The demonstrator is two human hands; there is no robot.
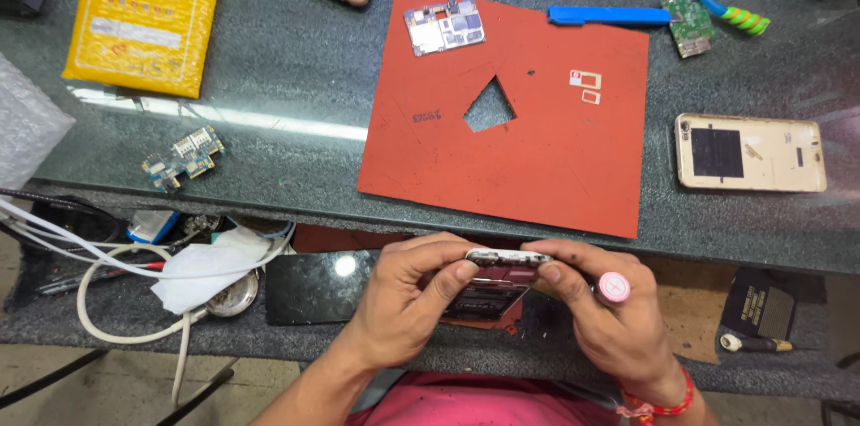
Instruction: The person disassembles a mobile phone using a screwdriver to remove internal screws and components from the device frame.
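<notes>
In the head view, the left hand [403,301] and right hand [600,314] both grip an opened phone frame [502,278] at six o'clock, below the tabletop [269,59] edge. The right also pinches a pink-capped tool [614,287]. Steady, even thumb pressure along the frame's edge seems wisest; the red mat [537,148] lies at twelve o'clock.

On the dark worktop [269,59] lie a red mat [537,148] with a cut-out hole, 3 loose circuit boards [443,27], a yellow padded envelope [143,14], a gold phone back cover [748,153], and a blue plastic pry tool [609,16].
</notes>
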